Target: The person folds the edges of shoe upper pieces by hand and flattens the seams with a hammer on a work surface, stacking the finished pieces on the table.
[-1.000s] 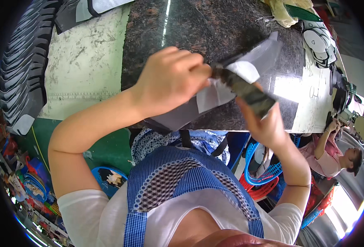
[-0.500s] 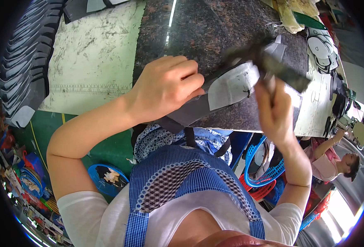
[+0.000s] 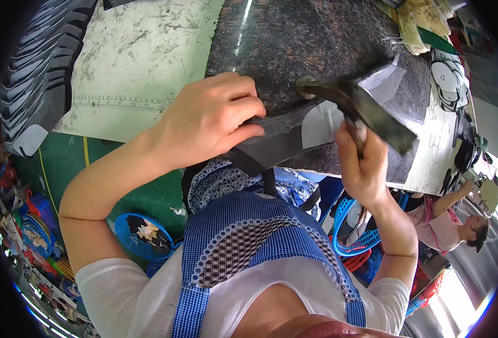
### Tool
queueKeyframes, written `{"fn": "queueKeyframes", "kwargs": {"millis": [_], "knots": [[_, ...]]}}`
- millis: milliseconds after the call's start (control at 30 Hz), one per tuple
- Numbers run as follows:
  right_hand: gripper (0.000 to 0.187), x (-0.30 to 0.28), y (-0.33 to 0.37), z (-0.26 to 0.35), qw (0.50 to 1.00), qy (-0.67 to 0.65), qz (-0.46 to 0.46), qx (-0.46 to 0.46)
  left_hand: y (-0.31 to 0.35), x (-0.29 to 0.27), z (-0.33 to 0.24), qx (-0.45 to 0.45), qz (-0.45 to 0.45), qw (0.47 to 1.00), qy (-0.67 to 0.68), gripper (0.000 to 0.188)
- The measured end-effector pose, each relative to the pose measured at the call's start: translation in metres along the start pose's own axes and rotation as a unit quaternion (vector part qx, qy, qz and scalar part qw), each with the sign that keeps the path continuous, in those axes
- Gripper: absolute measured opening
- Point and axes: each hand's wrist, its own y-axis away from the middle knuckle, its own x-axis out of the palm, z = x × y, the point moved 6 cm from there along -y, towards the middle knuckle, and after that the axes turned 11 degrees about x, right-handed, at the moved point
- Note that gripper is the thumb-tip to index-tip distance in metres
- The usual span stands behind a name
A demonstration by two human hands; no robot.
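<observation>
My left hand [image 3: 212,115] is closed, thumb and fingers pinching the near-left part of a dark grey sheet piece [image 3: 280,138] with a whitish patch. This piece lies on a dark speckled stone slab [image 3: 271,45], close to its front edge. My right hand [image 3: 364,160] is wrapped round the handle of a hammer [image 3: 367,107]. The hammer's dark metal head hangs over the piece, slightly blurred, and hides part of the patch; whether it touches cannot be made out. Another grey and whitish part [image 3: 385,81] shows beyond the hammer.
A long overlapping row of grey pieces [image 3: 49,73] lies at the left, beside a pale marked board [image 3: 142,62]. Whitish cut pieces [image 3: 447,81] and a yellowish cloth [image 3: 421,22] are at the right. Blue baskets [image 3: 142,234] stand below the table. Another person [image 3: 449,225] sits at the far right.
The hammer and my right hand have come nearer to me and slightly left. My left thumb and fingers have closed on the grey piece. The whole view has shifted a little.
</observation>
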Motion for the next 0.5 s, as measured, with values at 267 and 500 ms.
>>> {"fn": "queueKeyframes", "kwargs": {"millis": [267, 500], "knots": [[0.015, 0.014, 0.005, 0.008, 0.999, -0.024, -0.006, -0.043, 0.013, -0.002, -0.001, -0.035, -0.068, 0.997, -0.018, 0.022], [0.023, 0.025, 0.008, 0.004, 0.993, 0.032, 0.014, -0.117, 0.020, 0.007, -0.022, 0.004, -0.091, 0.990, -0.112, 0.020]]}}
